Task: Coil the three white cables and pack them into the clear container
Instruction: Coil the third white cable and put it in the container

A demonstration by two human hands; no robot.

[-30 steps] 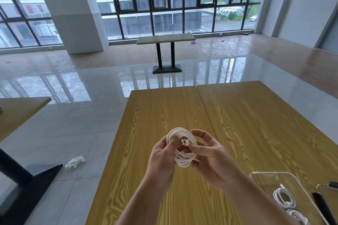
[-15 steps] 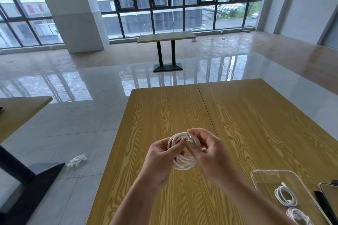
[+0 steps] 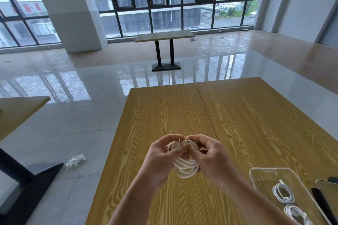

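A coiled white cable (image 3: 184, 168) hangs between both hands above the wooden table (image 3: 164, 115). My left hand (image 3: 162, 159) grips the coil's left side. My right hand (image 3: 210, 159) pinches the cable's plug end at the top of the coil, where a metal connector tip shows. At the lower right stands the clear container (image 3: 259, 173) on the table. Inside it lie two coiled white cables, one (image 3: 283, 192) above the other (image 3: 296, 215).
A dark phone-like object (image 3: 327, 193) lies right of the container at the frame edge. Another table's corner (image 3: 18, 113) and its black base are at the left. A crumpled glove (image 3: 75, 160) lies on the tiled floor. A further table (image 3: 164, 35) stands by the windows.
The hands and coil have sunk slightly toward the table. My right hand has moved the plug end up to the top of the coil, and both hands have closed in around it.
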